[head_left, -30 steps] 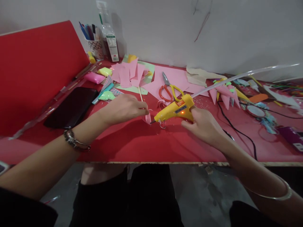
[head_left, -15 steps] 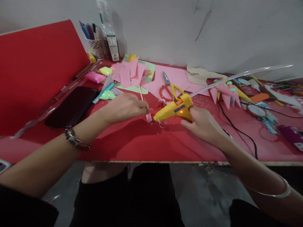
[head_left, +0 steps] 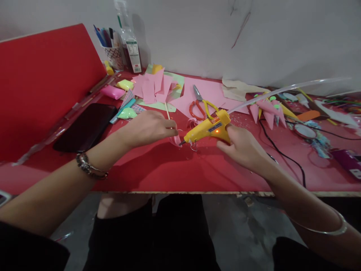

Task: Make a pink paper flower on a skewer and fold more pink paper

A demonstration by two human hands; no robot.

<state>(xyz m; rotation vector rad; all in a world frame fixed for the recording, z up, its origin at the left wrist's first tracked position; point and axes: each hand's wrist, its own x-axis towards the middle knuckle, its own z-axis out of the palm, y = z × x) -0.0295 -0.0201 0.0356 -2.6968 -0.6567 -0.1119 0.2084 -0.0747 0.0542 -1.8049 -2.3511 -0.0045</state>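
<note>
My right hand [head_left: 242, 147] grips the handle of a yellow hot glue gun [head_left: 208, 130] with a long clear glue stick [head_left: 284, 91] coming out of its back. An orange light glows on the gun's side. The nozzle points left at a small curled pink paper piece [head_left: 176, 140] that my left hand [head_left: 149, 127] pinches just above the red table [head_left: 175, 169]. The tip is touching or almost touching the paper. A thin wooden stick [head_left: 168, 112] shows just behind my left fingers.
Orange and yellow scissors [head_left: 200, 106] lie on pink paper sheets [head_left: 158, 88] behind the gun. A black cord [head_left: 284, 160] runs right. Pink paper cones [head_left: 267, 111], a black case [head_left: 86, 127], a pen cup [head_left: 113, 54], a bottle [head_left: 130, 45] and a red board [head_left: 42, 82] surround.
The glue gun and my right hand have shifted slightly right and up; the nozzle stays at the pink paper. My left hand has barely moved.
</note>
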